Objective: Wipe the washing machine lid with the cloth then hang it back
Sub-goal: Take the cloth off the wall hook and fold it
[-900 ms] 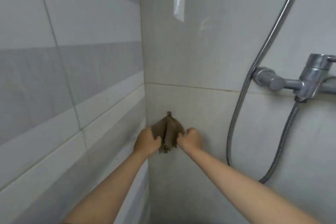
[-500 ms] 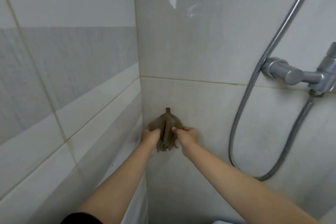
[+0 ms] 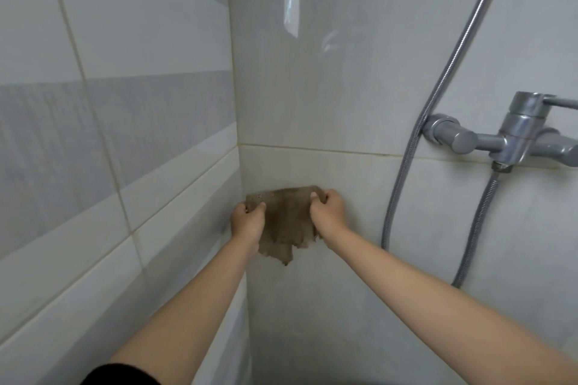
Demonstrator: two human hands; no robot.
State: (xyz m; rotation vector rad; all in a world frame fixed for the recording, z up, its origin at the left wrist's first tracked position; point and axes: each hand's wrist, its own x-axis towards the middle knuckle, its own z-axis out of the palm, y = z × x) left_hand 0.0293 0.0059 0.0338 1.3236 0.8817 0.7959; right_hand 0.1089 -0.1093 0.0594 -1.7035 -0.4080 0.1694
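Observation:
A brown cloth (image 3: 287, 222) is spread flat against the tiled wall near the corner, its ragged lower edge hanging down. My left hand (image 3: 247, 219) grips its upper left corner. My right hand (image 3: 328, 210) grips its upper right corner. The cloth's top edge is stretched straight between the two hands. The hook it hung from is hidden behind the cloth. The washing machine is out of view.
A chrome shower mixer tap (image 3: 516, 131) juts from the wall at the right. Its metal hose (image 3: 416, 134) loops down beside my right arm. Grey striped wall tiles (image 3: 109, 134) close in on the left.
The cloth hung bunched from a small hook with my hands pinching its sides. Now my hands have moved apart and pulled it wide, and the hook no longer shows.

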